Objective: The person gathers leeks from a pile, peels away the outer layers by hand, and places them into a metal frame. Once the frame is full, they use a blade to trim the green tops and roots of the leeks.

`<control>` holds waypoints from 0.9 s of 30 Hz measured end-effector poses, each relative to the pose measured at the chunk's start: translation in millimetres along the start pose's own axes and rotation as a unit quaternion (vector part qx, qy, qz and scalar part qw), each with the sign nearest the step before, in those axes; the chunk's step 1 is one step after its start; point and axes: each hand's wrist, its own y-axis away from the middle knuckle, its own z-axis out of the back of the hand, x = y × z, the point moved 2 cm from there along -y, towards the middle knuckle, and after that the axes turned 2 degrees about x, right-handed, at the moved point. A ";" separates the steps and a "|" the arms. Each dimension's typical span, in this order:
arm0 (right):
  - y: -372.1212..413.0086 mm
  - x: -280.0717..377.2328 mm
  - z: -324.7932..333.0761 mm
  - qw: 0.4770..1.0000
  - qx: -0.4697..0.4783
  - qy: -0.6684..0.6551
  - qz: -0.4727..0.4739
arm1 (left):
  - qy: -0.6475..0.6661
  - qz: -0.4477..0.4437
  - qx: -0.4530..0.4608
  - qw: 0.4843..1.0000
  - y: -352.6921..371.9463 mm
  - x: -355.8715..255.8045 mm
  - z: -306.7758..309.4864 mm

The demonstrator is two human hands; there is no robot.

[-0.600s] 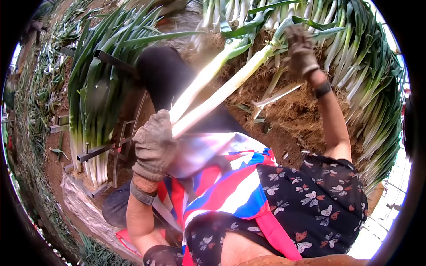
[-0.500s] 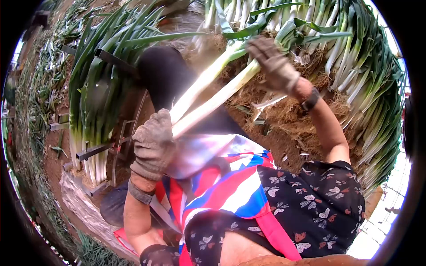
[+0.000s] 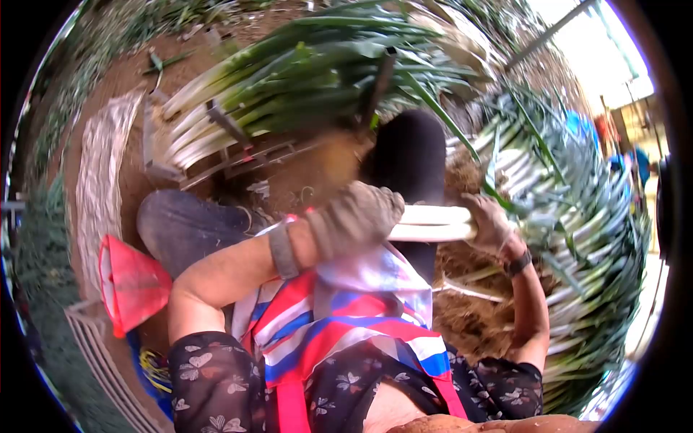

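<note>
Two leeks [image 3: 436, 224] lie side by side across my lap, their white stalks level between my hands. My left hand [image 3: 359, 219], in a dirty work glove and slightly blurred, is closed around one end of them. Around the other end wraps my right hand [image 3: 492, 225], gloved too, with leaves showing beyond it. Right of that hand lies a large pile of leeks [image 3: 570, 252], roots and soil along its near side. Ahead of my left hand, a bundle of leeks [image 3: 289, 86] rests in a metal frame [image 3: 227, 123], white ends to the left.
My bent knees [image 3: 408, 155] are between the frame and the pile. A red plastic piece [image 3: 133, 285] stands on the left beside a pale crumpled sheet [image 3: 108, 159]. Loose green leaves [image 3: 43, 238] cover the ground at far left.
The view has turned, so the framed bundle appears across the top. The leeks have gone from slanting to level, and my right hand is lower and closed around them.
</note>
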 end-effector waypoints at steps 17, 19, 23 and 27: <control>-357.3 193.4 170.2 0.954 -0.074 0.282 0.063 | -0.253 0.265 0.047 0.929 144.8 321.4 -5.9; -431.3 236.7 129.2 0.969 -0.034 0.211 0.124 | -0.310 0.273 0.117 0.903 213.0 364.7 -43.1; -561.3 271.3 10.6 0.975 0.048 0.155 0.155 | -0.106 0.544 0.201 0.808 351.1 421.6 -133.1; -558.1 288.4 10.5 0.966 0.045 0.170 0.189 | -0.225 0.496 0.365 0.755 363.5 431.5 -157.7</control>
